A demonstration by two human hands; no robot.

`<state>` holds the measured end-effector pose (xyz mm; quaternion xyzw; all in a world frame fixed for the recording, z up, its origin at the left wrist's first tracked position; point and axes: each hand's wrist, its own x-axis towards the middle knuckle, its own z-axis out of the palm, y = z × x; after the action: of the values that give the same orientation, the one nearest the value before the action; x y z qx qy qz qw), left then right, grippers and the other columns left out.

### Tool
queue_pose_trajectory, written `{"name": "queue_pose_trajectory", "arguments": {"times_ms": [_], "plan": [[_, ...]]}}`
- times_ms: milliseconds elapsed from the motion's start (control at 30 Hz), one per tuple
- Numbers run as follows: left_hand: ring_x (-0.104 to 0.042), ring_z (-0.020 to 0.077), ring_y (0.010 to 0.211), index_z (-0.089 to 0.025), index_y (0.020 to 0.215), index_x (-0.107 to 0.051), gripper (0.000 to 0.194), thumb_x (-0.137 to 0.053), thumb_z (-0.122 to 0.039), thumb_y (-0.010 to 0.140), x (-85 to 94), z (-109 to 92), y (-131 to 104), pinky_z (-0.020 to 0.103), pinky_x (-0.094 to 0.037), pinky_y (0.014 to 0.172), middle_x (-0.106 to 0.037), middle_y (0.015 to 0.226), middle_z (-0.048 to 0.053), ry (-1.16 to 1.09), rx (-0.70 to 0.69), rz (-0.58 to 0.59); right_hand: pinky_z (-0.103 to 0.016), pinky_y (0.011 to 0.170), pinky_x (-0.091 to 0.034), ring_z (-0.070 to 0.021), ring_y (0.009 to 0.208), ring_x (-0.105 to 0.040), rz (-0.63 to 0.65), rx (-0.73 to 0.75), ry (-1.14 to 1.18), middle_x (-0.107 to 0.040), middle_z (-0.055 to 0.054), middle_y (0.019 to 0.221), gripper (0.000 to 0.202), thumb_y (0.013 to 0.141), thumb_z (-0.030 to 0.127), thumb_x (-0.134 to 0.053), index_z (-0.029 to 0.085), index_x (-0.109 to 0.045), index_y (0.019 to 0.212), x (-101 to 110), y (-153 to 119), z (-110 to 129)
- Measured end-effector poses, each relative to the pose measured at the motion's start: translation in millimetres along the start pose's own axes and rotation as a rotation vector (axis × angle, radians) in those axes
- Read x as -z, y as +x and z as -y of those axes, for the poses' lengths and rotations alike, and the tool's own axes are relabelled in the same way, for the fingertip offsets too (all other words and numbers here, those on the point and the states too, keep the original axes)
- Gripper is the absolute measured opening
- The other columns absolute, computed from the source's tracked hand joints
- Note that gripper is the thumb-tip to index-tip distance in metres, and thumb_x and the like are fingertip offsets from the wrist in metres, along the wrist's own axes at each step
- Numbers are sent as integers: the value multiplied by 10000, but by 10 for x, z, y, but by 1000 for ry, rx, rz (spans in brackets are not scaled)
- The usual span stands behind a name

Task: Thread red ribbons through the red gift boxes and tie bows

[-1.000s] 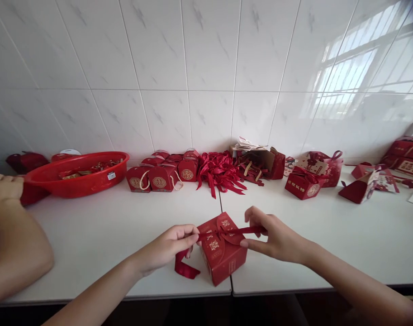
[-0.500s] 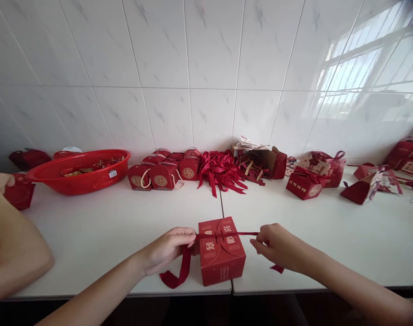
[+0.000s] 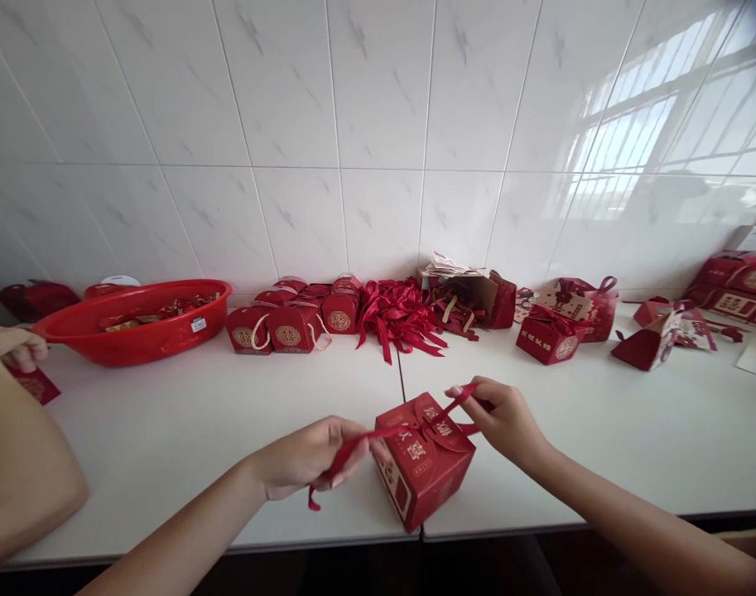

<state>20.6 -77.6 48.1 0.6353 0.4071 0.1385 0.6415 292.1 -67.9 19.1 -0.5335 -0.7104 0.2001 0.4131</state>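
A red box (image 3: 430,472) with pale printed characters stands turned at an angle near the table's front edge. A narrow red ribbon (image 3: 387,432) runs across its top and through the flaps. At the box's left, my left hand (image 3: 321,455) grips one length of the ribbon, whose loose end hangs below the fingers. My right hand (image 3: 498,412) pinches the other length just above the box's back right corner. The ribbon slants up to the right hand.
Along the wall lie a red basin (image 3: 147,331) of small packets, small red boxes (image 3: 294,329), a ribbon heap (image 3: 399,314), an open carton (image 3: 480,302) and a ribboned box (image 3: 546,335). Another person's arm (image 3: 23,463) reaches in at left, its hand by a red piece.
The box has turned and shifted slightly right. My right hand has risen with its ribbon length. The left hand's ribbon has changed shape. Another person's hand now shows at far left.
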Motion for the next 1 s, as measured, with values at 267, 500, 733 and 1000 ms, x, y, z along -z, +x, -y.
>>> {"name": "queue_pose_trajectory", "arguments": {"times_ms": [267,500,733,1000], "plan": [[-410,134,610,-196,880,-668,303,-487,-438,855,-327,-267,146,243,-358,573,-465,626,-13,310,-322,-314,-244,590,-398,-124,645,-491,213,-75,398,-535,-19,678,351,730,491,-652,158,-701,632,11,27,359],[-432,104,566,-214,853,-610,171,-454,-169,799,-478,-162,222,240,-326,524,-484,828,8,872,-351,-600,-220,554,-412,-115,641,-503,360,-109,392,-565,-16,708,256,600,405,-782,161,-703,590,-115,64,437],[-526,136,685,-208,999,-567,282,-372,-106,823,-484,-51,279,254,-392,601,-493,947,46,948,-435,-586,-195,515,-368,-87,590,-457,365,-118,321,-540,26,631,23,615,143,-624,144,-604,605,-236,120,495],[-489,118,683,-198,832,-688,306,-390,-172,895,-250,-96,261,226,-394,623,-493,801,32,806,-587,-386,-199,469,-294,-75,542,-396,531,-79,105,-490,43,590,83,610,196,-582,162,-507,602,-136,224,485]]}}
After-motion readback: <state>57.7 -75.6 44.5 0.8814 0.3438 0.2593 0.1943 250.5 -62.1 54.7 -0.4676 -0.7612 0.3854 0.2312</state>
